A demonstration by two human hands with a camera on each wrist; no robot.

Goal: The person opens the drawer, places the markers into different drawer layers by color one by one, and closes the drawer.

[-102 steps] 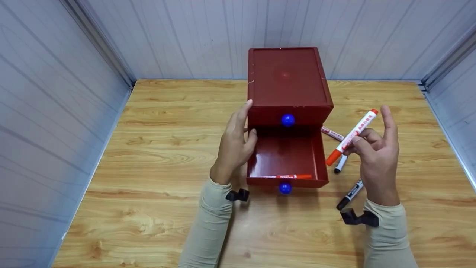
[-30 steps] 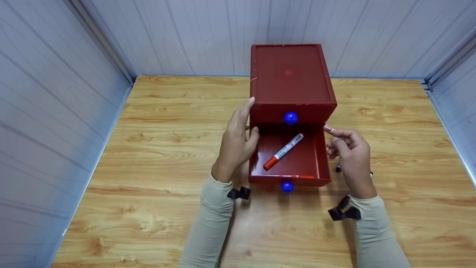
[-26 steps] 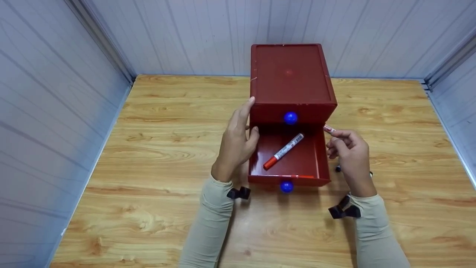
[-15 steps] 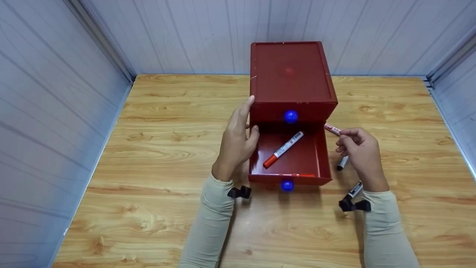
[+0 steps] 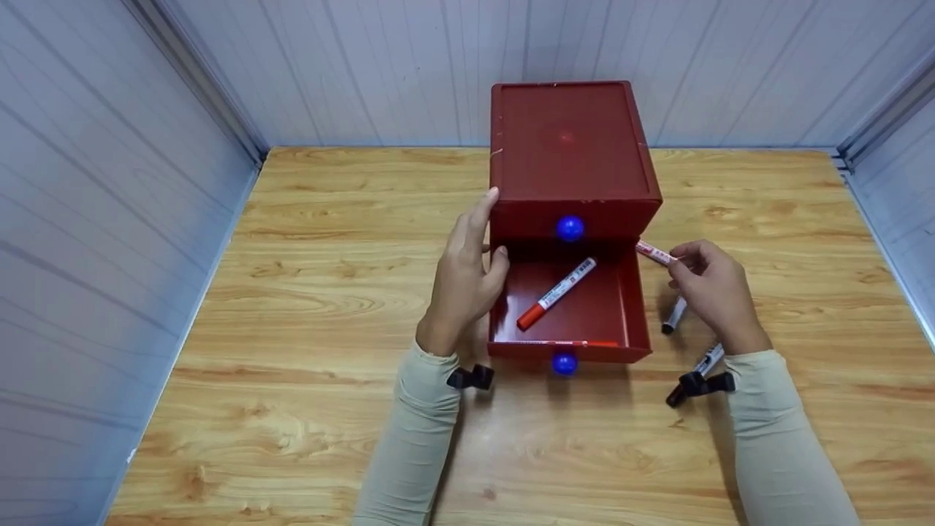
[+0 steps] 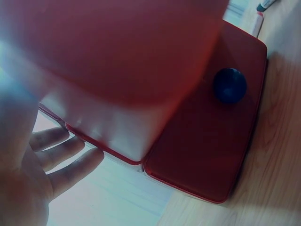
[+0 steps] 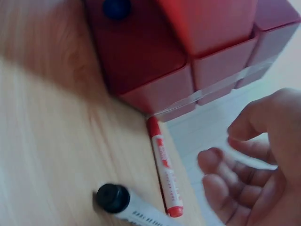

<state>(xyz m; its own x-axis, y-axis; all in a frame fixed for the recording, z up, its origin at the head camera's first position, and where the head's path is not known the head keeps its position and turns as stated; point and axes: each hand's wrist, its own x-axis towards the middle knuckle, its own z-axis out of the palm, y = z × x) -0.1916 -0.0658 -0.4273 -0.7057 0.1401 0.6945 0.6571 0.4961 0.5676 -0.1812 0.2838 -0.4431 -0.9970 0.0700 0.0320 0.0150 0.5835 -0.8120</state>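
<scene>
My left hand [image 5: 462, 283] rests against the left side of a dark red drawer unit [image 5: 570, 139], its thumb by the pulled-out drawer [image 5: 606, 310]. Straight fingers show along the unit's side in the left wrist view. An orange-capped marker [image 5: 556, 294] lies slantwise in that drawer; another marker [image 5: 566, 343] lies along its front wall. My right hand [image 5: 717, 291] hovers right of the drawer with fingers loosely bent and holding nothing. Just below it, a red-capped marker [image 7: 165, 169] lies on the table, apart from the fingers in the right wrist view.
Two black-capped markers [image 5: 673, 316] [image 7: 115, 200] lie right of the unit, the nearer partly under the wrist mount [image 5: 705, 383]. A closed lower drawer with a blue knob [image 6: 229, 85] sits beneath the pulled-out one. Panel walls [image 5: 380, 73] stand behind and at both sides of the wooden table [image 5: 292, 365].
The orange-capped marker that my right hand held now lies in the drawer. The right hand then drew a little to the right, away from the drawer. My left hand stays in place.
</scene>
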